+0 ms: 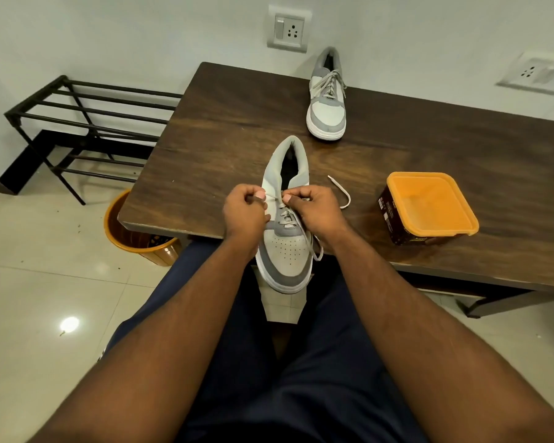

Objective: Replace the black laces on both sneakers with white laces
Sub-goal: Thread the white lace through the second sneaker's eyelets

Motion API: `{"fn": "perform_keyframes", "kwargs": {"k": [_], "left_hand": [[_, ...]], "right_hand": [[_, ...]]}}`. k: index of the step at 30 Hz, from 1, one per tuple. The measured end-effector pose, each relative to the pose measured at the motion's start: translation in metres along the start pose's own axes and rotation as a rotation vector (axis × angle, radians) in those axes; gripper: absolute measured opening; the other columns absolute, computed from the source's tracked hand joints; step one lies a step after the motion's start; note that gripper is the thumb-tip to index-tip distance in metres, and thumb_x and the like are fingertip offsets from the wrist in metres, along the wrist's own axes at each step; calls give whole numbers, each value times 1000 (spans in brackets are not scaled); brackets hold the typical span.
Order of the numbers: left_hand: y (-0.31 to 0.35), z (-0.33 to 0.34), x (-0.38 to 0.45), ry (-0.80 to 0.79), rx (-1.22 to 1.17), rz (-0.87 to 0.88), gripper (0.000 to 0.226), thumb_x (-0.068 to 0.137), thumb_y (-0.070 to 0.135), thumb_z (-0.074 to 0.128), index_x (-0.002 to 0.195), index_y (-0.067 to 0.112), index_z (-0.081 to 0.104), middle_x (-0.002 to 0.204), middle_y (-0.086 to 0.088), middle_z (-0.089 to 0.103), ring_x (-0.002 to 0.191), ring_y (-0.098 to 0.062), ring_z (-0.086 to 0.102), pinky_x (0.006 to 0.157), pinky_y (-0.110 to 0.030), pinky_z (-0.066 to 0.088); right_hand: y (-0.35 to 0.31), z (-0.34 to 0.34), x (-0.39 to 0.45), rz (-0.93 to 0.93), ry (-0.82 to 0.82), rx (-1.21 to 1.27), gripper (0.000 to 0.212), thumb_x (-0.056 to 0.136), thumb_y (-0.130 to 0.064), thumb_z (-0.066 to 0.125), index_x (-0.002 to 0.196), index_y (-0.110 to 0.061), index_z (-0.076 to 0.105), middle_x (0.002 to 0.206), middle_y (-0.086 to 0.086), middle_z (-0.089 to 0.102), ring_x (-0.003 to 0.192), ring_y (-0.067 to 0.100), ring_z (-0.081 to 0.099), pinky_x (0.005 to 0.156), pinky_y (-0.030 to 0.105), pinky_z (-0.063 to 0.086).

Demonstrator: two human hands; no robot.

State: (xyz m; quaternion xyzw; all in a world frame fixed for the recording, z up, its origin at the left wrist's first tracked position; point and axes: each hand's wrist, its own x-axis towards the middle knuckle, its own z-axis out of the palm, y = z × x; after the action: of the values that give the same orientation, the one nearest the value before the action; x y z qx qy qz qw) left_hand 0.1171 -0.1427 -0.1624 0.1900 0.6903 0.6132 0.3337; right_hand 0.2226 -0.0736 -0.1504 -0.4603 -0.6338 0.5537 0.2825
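Dark wooden table (397,139), set against a pale wall, bearing the items below.

Near sneaker (285,251): grey and white, toe overhanging the table's front edge toward the person, heel pointing away. White lace (342,195) threaded through its eyelets; one free end curls on the tabletop just right of the shoe, another hangs beside the toe.

Left hand (245,211): fingers curled, pinching a taut stretch of the lace at the shoe's left side.

Right hand (317,207): fingers curled, pinching the same lace at the upper eyelets.

Far sneaker (327,100): same colours, at the table's back edge, toe toward the person, pale laces tied.

Brown tub with orange lid (427,209): on the table, right of the near sneaker, apart from it.

Orange bin (122,231): on the tiled floor, partly under the table's left corner.

Black metal rack (87,123): against the wall, left of the table.

Wall sockets (288,28): above the table.
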Motion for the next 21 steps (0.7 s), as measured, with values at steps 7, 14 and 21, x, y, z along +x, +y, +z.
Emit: {"fn": "perform_keyframes", "kwargs": {"k": [7, 14, 21], "left_hand": [[1, -55, 34, 594, 78, -303, 12, 99, 14, 40, 105, 21, 48, 108, -5, 50, 95, -20, 52, 76, -27, 46], [1, -5, -3, 132, 322, 432, 37, 82, -9, 52, 104, 15, 69, 110, -2, 67, 98, -10, 62, 88, -25, 52], [-7, -8, 0, 4, 395, 314, 11, 90, 7, 63, 84, 12, 71, 80, 1, 69, 77, -17, 67, 71, -35, 57]], "right_hand": [[5, -26, -5, 53, 122, 75, 15, 92, 1, 58, 90, -10, 68, 79, 8, 62, 62, 12, 57, 47, 24, 52], [15, -28, 2, -137, 90, -347, 22, 83, -3, 71, 104, -9, 72, 103, 5, 68, 78, 15, 63, 80, 38, 57], [11, -32, -2, -327, 88, -705, 6, 92, -20, 60, 88, -17, 63, 93, -6, 55, 83, 11, 54, 73, 33, 46]]}}
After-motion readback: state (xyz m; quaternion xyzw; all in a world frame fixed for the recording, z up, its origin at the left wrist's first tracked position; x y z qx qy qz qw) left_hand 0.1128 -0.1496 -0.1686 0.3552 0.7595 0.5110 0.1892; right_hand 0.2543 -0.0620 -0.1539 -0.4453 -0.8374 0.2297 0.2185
